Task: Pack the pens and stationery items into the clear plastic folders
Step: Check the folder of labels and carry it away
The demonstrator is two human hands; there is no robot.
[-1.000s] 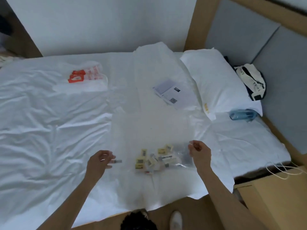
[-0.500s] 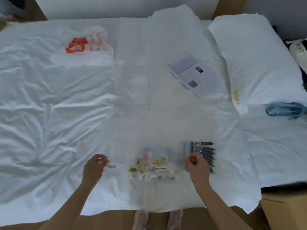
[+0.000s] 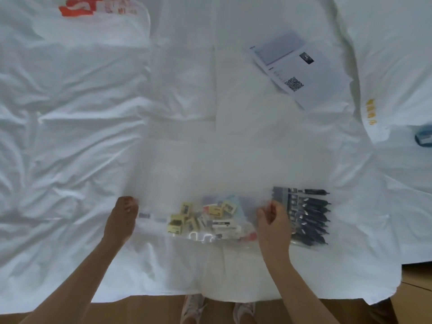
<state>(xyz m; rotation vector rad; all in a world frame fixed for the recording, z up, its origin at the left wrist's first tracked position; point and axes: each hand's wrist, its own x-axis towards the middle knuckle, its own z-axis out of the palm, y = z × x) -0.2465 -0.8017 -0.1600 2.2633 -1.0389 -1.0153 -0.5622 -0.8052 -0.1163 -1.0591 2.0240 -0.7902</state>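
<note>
Clear plastic folder point(image 3: 233, 164): lies flat on the white bedsheet point(image 3: 70, 136) near the bed's front edge, its near corners taken up by the two hands; the film is so transparent that its far outline is hard to trace.
Small stationery point(image 3: 205, 218): a heap of yellow-labelled packets and a few white boxes sits inside or under the film between the hands; which, I cannot tell.
Pens point(image 3: 306, 216): a row of dark pens lies side by side just right of the right hand, tips pointing right, apparently in their own clear wrap.
Left hand point(image 3: 121, 218): fingers curled together, pinching the folder's near left edge, probably to keep the sheet taut.
Right hand point(image 3: 272, 220): fingers bent and closed on the folder's near right edge, thumb toward the heap; likely holding the opening or lifting it.
Why so: gripping both corners should steady the slippery film while items go in.
Elsewhere: a printed sheet with a QR code point(image 3: 299, 71) lies far right, a white bag with red print point(image 3: 98, 10) far left.
</note>
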